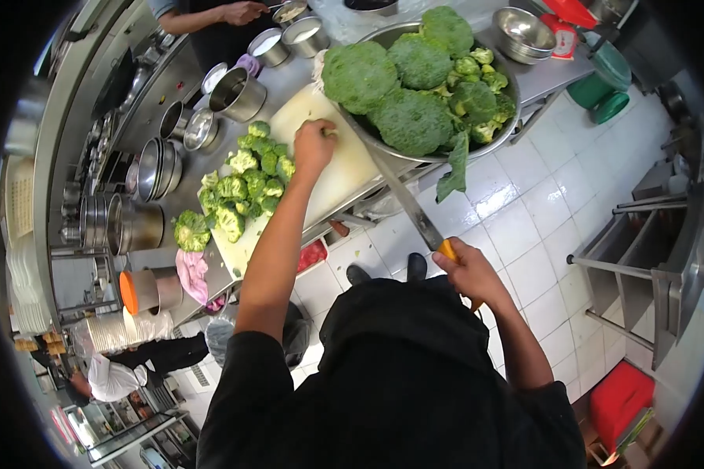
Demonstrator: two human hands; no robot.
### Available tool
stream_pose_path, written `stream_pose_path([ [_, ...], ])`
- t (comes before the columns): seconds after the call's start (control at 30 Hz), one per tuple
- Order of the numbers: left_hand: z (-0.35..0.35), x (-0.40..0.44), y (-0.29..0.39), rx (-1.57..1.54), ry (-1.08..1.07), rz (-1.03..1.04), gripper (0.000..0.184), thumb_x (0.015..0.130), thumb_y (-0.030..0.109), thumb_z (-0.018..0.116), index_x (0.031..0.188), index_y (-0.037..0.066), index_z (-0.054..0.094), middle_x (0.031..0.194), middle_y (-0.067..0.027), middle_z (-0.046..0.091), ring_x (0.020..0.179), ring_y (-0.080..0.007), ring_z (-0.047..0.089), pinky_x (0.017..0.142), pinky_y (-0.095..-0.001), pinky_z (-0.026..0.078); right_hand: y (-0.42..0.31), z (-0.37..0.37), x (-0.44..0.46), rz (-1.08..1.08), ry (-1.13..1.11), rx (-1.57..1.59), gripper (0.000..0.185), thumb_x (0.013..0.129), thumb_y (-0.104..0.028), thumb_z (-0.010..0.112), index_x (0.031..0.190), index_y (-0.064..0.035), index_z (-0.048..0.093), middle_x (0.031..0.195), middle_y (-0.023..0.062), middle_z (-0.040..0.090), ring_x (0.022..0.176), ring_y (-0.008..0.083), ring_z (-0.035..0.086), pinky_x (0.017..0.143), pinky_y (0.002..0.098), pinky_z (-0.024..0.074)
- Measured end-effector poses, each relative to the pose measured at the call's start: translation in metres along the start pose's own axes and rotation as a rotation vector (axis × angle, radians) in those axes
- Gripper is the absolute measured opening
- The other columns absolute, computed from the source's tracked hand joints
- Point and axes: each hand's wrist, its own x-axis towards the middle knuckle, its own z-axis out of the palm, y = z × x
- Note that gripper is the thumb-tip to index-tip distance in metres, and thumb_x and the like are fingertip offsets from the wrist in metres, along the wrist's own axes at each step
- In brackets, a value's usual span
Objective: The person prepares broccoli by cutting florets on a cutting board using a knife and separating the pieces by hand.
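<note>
My right hand (472,272) is wrapped around the orange handle of a large knife (413,209). The long blade slants up and left, its tip near the board's edge and the bowl. On the white cutting board (344,160) rests my left hand (314,148), fingers curled together; what they hold, if anything, is too small to make out. Left of that hand lies a pile of cut broccoli florets (246,184). A big metal bowl (511,139) beside the board holds several whole broccoli heads (418,121) and smaller pieces, a leaf (454,168) hanging over its rim.
Metal pots (238,94) and stacked bowls (160,168) line the counter's far side. A pink cloth (192,275) lies by the board's near left corner. Across the counter, another person's hand (244,12) is over small containers. A red scale (562,35) stands at the right.
</note>
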Motion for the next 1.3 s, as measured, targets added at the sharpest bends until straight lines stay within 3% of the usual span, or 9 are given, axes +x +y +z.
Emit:
stream_pose_path([
  [0.13, -0.038, -0.007, 0.012, -0.395, 0.323, -0.204, 0.027, 0.078, 0.006, 0.074, 0.105, 0.002, 0.071, 0.091, -0.0098, 0.070, 0.081, -0.0152, 0.067, 0.072, -0.0281, 0.054, -0.001, -0.001, 0.000, 0.011, -0.011, -0.036, 0.045, 0.096, -0.040, 0.058, 0.112, 0.0017, 0.056, 0.087, 0.0264, 0.066, 0.084, 0.0419, 0.065, 0.076, 0.0449, 0.0492],
  [0.3, -0.061, 0.033, 0.160, -0.410, 0.432, 0.430, 0.019, 0.077, 0.005, 0.073, 0.097, 0.003, 0.073, 0.088, -0.0064, 0.067, 0.080, -0.0147, 0.064, 0.070, -0.0273, 0.053, 0.004, 0.007, -0.001, 0.001, -0.007, -0.007, 0.044, 0.095, -0.039, 0.059, 0.110, 0.0020, 0.055, 0.086, 0.0259, 0.065, 0.084, 0.0418, 0.064, 0.077, 0.0441, 0.0488],
  [0.47, 0.004, 0.071, 0.251, -0.454, 0.360, 0.594, 0.021, 0.071, 0.012, 0.074, 0.091, 0.007, 0.074, 0.089, -0.0166, 0.064, 0.089, -0.0338, 0.062, 0.082, -0.0434, 0.050, -0.004, 0.011, 0.000, 0.051, -0.016, 0.144, 0.033, 0.096, -0.031, 0.061, 0.104, 0.0010, 0.056, 0.071, 0.0130, 0.060, 0.063, 0.0224, 0.058, 0.060, 0.0356, 0.0469],
  [0.6, 0.009, 0.057, 0.266, -0.487, 0.356, 0.551, 0.025, 0.073, 0.015, 0.074, 0.096, 0.007, 0.074, 0.097, -0.0166, 0.063, 0.101, -0.0322, 0.059, 0.094, -0.0432, 0.047, -0.003, 0.014, 0.004, 0.066, -0.013, 0.211, 0.026, 0.097, -0.025, 0.061, 0.101, -0.0003, 0.056, 0.064, 0.0038, 0.054, 0.053, 0.0108, 0.049, 0.048, 0.0302, 0.0404],
  [0.8, -0.048, 0.077, 0.099, -0.208, 0.724, 0.381, 0.025, 0.073, 0.014, 0.070, 0.097, 0.010, 0.074, 0.102, -0.0155, 0.066, 0.101, -0.0344, 0.060, 0.092, -0.0419, 0.048, -0.005, 0.010, 0.005, 0.077, -0.021, 0.183, 0.024, 0.097, -0.024, 0.060, 0.102, -0.0009, 0.056, 0.062, 0.0044, 0.053, 0.051, 0.0123, 0.048, 0.047, 0.0311, 0.0393],
  [0.87, -0.065, 0.089, 0.002, 0.009, 0.548, 0.185, 0.028, 0.071, 0.014, 0.066, 0.099, 0.012, 0.074, 0.094, -0.0169, 0.068, 0.091, -0.0345, 0.065, 0.086, -0.0418, 0.052, -0.008, 0.008, 0.004, 0.082, -0.017, 0.161, 0.024, 0.098, -0.024, 0.060, 0.101, -0.0011, 0.055, 0.061, 0.0046, 0.053, 0.051, 0.0126, 0.049, 0.047, 0.0315, 0.0395],
  [0.97, -0.081, 0.094, -0.086, 0.218, -0.017, -0.098, 0.038, 0.070, 0.015, 0.065, 0.107, 0.014, 0.074, 0.111, -0.0172, 0.068, 0.108, -0.0370, 0.062, 0.098, -0.0417, 0.049, -0.013, 0.007, 0.000, 0.090, -0.013, 0.130, 0.025, 0.098, -0.025, 0.059, 0.101, -0.0012, 0.054, 0.061, 0.0055, 0.053, 0.051, 0.0128, 0.050, 0.047, 0.0315, 0.0395],
  [1.07, -0.081, 0.095, -0.124, 0.314, -0.208, -0.112, 0.039, 0.072, 0.017, 0.064, 0.109, 0.016, 0.074, 0.110, -0.0146, 0.070, 0.108, -0.0350, 0.063, 0.098, -0.0390, 0.049, -0.015, 0.005, -0.001, 0.119, -0.055, 0.046, 0.027, 0.100, -0.030, 0.055, 0.105, -0.0037, 0.051, 0.064, 0.0054, 0.053, 0.049, 0.0116, 0.049, 0.045, 0.0297, 0.0424],
  [1.3, -0.095, 0.093, -0.118, 0.250, -0.225, -0.084, 0.041, 0.076, 0.027, 0.066, 0.113, 0.011, 0.072, 0.108, -0.0157, 0.071, 0.102, -0.0319, 0.067, 0.092, -0.0365, 0.052, -0.012, 0.007, -0.002, 0.042, 0.029, -0.125, 0.030, 0.096, -0.027, 0.057, 0.101, 0.0014, 0.050, 0.072, 0.0247, 0.062, 0.069, 0.0453, 0.061, 0.064, 0.0498, 0.0458],
])
